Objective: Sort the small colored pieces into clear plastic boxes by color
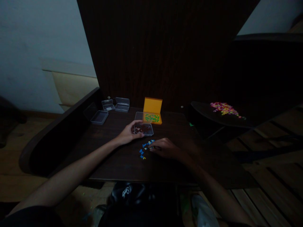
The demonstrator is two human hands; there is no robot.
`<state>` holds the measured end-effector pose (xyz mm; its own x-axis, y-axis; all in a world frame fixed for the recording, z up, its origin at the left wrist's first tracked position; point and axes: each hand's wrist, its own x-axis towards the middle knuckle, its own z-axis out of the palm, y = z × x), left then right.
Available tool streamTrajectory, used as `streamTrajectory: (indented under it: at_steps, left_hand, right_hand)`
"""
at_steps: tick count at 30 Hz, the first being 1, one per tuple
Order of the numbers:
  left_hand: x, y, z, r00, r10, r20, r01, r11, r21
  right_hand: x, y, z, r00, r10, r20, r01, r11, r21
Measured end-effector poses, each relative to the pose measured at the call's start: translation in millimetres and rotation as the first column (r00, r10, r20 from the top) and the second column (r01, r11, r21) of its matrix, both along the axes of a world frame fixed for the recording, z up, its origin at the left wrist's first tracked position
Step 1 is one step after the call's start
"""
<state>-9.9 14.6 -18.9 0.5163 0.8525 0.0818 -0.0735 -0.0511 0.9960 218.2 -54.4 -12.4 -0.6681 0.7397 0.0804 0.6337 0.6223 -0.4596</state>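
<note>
On a dark bench [113, 161], the left hand [128, 133] gripped a clear plastic box [148, 130], apparently for steadiness; the right hand [165, 147] curled over blue-and-yellow pieces [141, 151], its grip indiscernible.

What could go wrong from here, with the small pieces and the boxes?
The right hand is at loose blue and yellow pieces, so a few might scatter. The left hand holds an open clear box with small pieces inside; a tilt could spill them. The orange box stands open close behind, so a bump might upset its green pieces.
</note>
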Motion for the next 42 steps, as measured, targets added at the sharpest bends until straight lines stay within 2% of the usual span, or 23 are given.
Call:
streamTrajectory:
  at_steps: [13, 21, 28, 37, 42]
  left_hand:
    - [1.2, -2.9, 5.0, 1.000, -0.005, 0.024, 0.006, 1.000, -0.015]
    - [0.8, -2.9, 5.4, 1.000, -0.011, 0.025, 0.012, 1.000, -0.011]
    - [1.0, -2.0, 3.1, 1.000, -0.013, 0.028, 0.013, 1.000, -0.002]
    - [1.4, -1.2, 2.9, 0.999, -0.021, 0.039, 0.022, 1.000, -0.018]
    - [1.4, -1.9, 2.9, 0.999, -0.013, 0.036, 0.014, 1.000, -0.019]
  right_hand:
    - [0.9, -4.2, -4.4, 0.999, -0.007, 0.034, 0.005, 0.998, 0.068]
    - [9.0, -4.0, -7.0, 1.000, -0.010, -0.029, 0.012, 0.997, 0.070]
    - [7.1, 1.5, -5.6, 0.999, -0.047, 0.021, 0.046, 0.998, 0.051]
    - [5.3, -1.9, -11.7, 1.000, -0.027, -0.009, 0.028, 0.994, 0.102]
    - [3.1, -7.4, -10.3, 0.999, -0.033, 0.000, 0.033, 0.997, 0.063]
